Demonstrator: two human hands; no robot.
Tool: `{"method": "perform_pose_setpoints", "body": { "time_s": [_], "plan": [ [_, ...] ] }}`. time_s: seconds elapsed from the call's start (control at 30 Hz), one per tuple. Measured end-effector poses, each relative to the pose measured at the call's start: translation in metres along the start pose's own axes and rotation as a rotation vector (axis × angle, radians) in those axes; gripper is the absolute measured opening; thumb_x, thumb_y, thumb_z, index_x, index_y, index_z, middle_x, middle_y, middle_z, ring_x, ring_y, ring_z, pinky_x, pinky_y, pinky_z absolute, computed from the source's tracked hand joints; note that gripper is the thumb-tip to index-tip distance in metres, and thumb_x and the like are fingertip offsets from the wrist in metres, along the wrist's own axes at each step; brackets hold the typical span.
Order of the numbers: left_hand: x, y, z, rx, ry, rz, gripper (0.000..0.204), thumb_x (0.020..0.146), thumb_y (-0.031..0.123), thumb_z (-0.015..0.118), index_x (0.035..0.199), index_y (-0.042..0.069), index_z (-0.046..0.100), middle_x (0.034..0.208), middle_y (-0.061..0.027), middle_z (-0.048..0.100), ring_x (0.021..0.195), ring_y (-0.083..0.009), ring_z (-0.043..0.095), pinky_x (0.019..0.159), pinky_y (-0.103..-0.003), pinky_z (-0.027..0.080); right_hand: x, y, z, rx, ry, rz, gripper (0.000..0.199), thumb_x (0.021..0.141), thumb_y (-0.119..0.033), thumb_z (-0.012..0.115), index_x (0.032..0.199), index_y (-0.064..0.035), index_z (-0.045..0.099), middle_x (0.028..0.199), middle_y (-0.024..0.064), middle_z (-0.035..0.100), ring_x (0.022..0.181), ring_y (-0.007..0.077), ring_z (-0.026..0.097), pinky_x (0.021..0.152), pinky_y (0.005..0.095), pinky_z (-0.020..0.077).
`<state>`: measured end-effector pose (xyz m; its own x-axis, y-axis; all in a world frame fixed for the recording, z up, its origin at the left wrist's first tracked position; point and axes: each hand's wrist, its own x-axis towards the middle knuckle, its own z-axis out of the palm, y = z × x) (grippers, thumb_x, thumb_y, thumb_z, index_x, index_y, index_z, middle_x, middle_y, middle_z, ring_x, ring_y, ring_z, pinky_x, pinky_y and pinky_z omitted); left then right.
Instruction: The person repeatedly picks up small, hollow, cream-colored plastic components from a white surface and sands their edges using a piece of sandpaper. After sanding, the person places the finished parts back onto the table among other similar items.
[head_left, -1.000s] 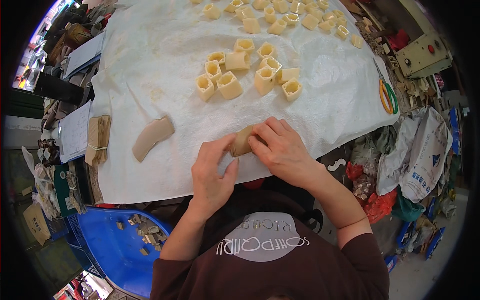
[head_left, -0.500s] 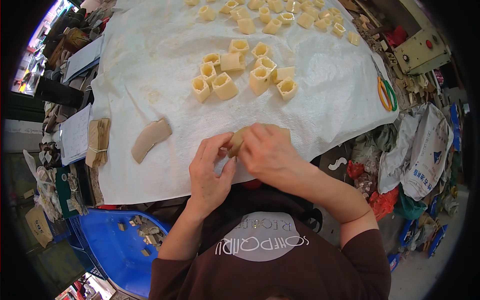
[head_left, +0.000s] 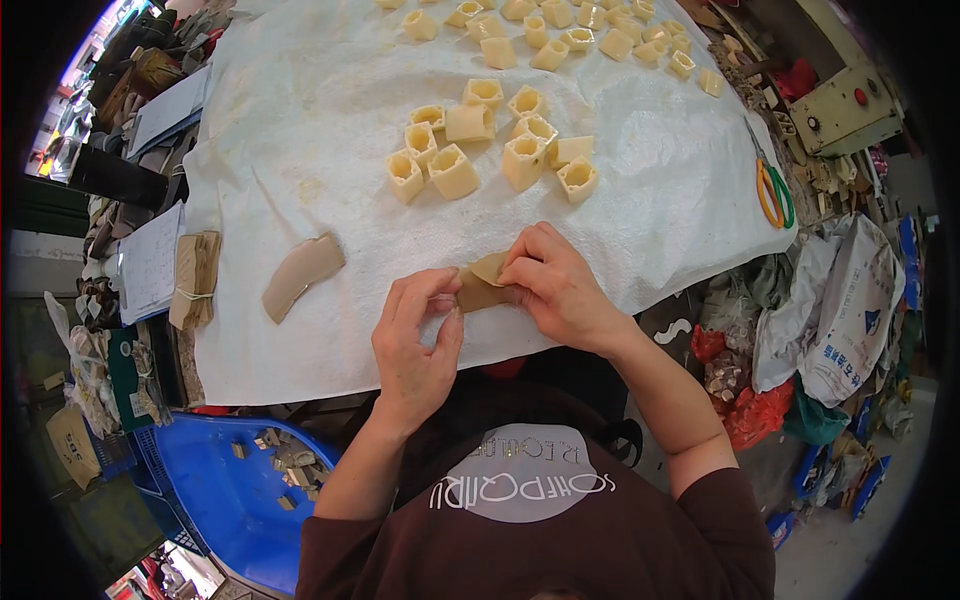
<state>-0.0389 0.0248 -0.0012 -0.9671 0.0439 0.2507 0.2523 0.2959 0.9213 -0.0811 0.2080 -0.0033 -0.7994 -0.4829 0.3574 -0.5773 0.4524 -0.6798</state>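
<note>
Close to the table's near edge I hold a tan, leather-like curved strip (head_left: 478,292) in both hands. The fingertips and thumb of my left hand (head_left: 412,345) are at its left end. My right hand (head_left: 560,290) pinches a paler layer at its upper right, which stands folded up from the browner part below. Part of the strip is hidden by my right fingers. A similar pinkish-tan curved strip (head_left: 303,276) lies flat to the left. Beyond my hands sits a loose group of cream hollow blocks (head_left: 453,173), some with their openings upward.
White sheeting (head_left: 300,360) covers the table. More cream blocks (head_left: 498,53) lie at the far side. Scissors (head_left: 772,190) rest at the right edge, a banded tan bundle (head_left: 193,280) at the left. A blue tub (head_left: 235,535) with small pieces stands lower left; bags (head_left: 840,320) lie right.
My right hand has shifted slightly right and turned, lifting a pale layer of the strip and baring the browner surface. My left hand stays nearly where it was.
</note>
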Motion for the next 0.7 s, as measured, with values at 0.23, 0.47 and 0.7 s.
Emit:
{"method": "perform_pose_setpoints", "body": {
  "time_s": [0.23, 0.47, 0.7],
  "plan": [
    [0.005, 0.009, 0.005, 0.451, -0.166, 0.26, 0.036, 0.068, -0.008, 0.058, 0.102, 0.004, 0.057, 0.092, -0.0102, 0.057, 0.086, -0.0246, 0.056, 0.075, -0.033, 0.045, -0.003, 0.004, -0.006, 0.108, 0.028, 0.042, 0.017, 0.069, 0.003, 0.064, 0.082, -0.0023, 0.055, 0.087, 0.0089, 0.053, 0.082, 0.0256, 0.052, 0.069, 0.0328, 0.0438],
    [0.033, 0.019, 0.0, 0.625, -0.442, 0.309, 0.034, 0.068, -0.003, 0.061, 0.101, 0.005, 0.059, 0.093, -0.0084, 0.057, 0.087, -0.0265, 0.053, 0.075, -0.035, 0.044, -0.038, -0.007, -0.06, 0.374, 0.691, 0.352, 0.016, 0.082, 0.0, 0.06, 0.096, -0.0002, 0.053, 0.092, 0.0084, 0.061, 0.08, 0.0132, 0.059, 0.07, 0.0248, 0.0483],
    [0.098, 0.033, 0.069, 0.71, -0.233, 0.61, 0.041, 0.068, 0.01, 0.066, 0.109, 0.012, 0.058, 0.091, -0.0105, 0.052, 0.081, -0.0253, 0.053, 0.066, -0.034, 0.045, -0.051, -0.017, -0.08, 0.528, 0.827, 0.395, 0.022, 0.084, -0.002, 0.06, 0.103, 0.0028, 0.051, 0.09, 0.009, 0.062, 0.076, 0.0103, 0.06, 0.066, 0.0219, 0.0489]
  ]
}}
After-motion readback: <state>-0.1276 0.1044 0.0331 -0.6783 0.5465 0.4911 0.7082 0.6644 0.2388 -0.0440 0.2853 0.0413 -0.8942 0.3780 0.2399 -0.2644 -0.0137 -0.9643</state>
